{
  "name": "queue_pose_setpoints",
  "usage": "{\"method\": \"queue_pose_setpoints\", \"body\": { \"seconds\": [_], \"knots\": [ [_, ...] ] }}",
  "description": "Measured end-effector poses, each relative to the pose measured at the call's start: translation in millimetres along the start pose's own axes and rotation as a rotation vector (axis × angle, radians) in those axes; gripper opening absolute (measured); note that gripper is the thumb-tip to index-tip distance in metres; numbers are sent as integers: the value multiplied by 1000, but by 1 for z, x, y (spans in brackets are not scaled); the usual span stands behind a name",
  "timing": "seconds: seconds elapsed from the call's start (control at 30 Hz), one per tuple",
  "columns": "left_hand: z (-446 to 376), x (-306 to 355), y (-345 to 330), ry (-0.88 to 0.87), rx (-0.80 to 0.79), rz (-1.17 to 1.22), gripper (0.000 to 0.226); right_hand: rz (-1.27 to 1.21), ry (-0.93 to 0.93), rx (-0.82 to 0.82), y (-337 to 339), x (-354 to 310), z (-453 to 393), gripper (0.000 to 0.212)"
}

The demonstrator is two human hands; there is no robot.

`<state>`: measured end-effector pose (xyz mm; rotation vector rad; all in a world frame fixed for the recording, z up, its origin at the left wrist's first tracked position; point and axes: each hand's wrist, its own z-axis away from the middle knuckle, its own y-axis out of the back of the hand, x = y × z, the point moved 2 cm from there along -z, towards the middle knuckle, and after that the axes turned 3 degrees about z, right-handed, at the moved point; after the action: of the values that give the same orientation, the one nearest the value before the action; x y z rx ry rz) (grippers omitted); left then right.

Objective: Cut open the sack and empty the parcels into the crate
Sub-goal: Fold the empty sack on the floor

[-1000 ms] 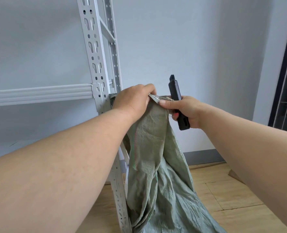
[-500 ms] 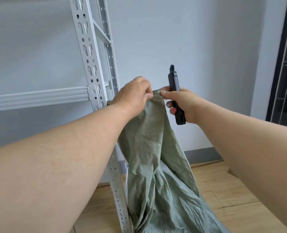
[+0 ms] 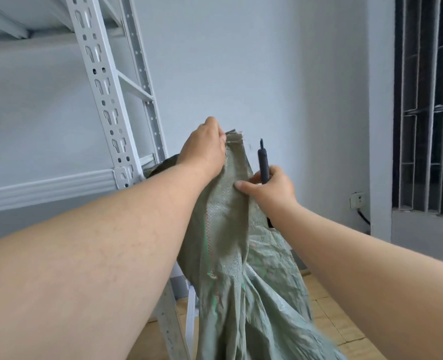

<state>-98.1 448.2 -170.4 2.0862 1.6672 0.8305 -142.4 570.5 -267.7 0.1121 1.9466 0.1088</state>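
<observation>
A green woven sack [image 3: 230,255] hangs limp from its top corner down past the bottom of the view. My left hand [image 3: 202,149] pinches that frayed top edge and holds it up. My right hand [image 3: 269,188] sits lower on the sack's right side, thumb pressed on the fabric, fingers wrapped around a dark utility knife [image 3: 263,162] that points upward. The knife tip stands clear of the sack. No parcels or crate are in view.
A grey metal shelving rack [image 3: 106,100] stands at the left, its upright just behind the sack. A pale wall fills the back. A barred dark window [image 3: 423,105] and a wall socket [image 3: 356,200] are at the right. Wooden floor [image 3: 327,315] shows below.
My left hand has lifted the sack's top edge higher. My right hand has let go of the top edge and slid down the sack's right side with the knife. The view has tilted upward.
</observation>
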Motion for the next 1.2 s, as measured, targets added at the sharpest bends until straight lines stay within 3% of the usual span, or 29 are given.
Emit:
{"method": "queue_pose_setpoints", "body": {
  "seconds": [0.13, 0.27, 0.37, 0.43, 0.47, 0.57, 0.6, 0.7, 0.73, 0.8, 0.97, 1.03, 1.1, 1.17, 1.2],
  "knots": [
    [-12, 8, 6, 15, 43, 37, 9, -120, -63, -66, 4, 1, -3, 27],
    [-10, 8, 2, 10, 42, 102, 7, -190, -90, 51, 21, 3, -14, 19],
    [-6, 5, 1, 19, 72, 139, 7, -81, -145, -222, 29, 9, -11, 21],
    [-7, 4, 4, 24, 102, 149, 7, 27, -141, -292, 27, 15, -7, 20],
    [-7, 6, 8, 14, 128, 143, 6, 44, -110, -219, 26, 13, -6, 18],
    [-5, 11, 19, -30, 334, 222, 9, 11, 52, 249, 36, -5, -17, 10],
    [-3, 9, 20, -10, 368, 236, 11, 17, 74, 273, 39, -12, -22, 10],
    [7, -12, 1, 169, 113, -1, 5, 321, -13, 22, 37, -11, -26, 17],
    [13, -19, -3, 214, 98, -30, 6, 363, -20, 44, 37, -8, -25, 18],
    [21, -25, 0, 185, 248, 63, 9, 269, 48, 168, 37, -9, -22, 11],
    [34, -36, 0, 276, 218, 3, 13, 233, -67, -13, 22, 4, -13, 6],
    [42, -33, 0, 157, 313, -86, 29, 158, -76, -35, 16, 7, -11, 9],
    [47, -24, -3, -209, 414, -199, 44, 114, -76, -105, 10, 8, -8, 11],
    [54, -15, -16, -554, 222, -326, 42, 78, -90, -184, 4, 8, 0, 9],
    [56, -13, -21, -594, 35, -384, 39, 54, -95, -224, 2, 10, 4, 10]
  ]
}}
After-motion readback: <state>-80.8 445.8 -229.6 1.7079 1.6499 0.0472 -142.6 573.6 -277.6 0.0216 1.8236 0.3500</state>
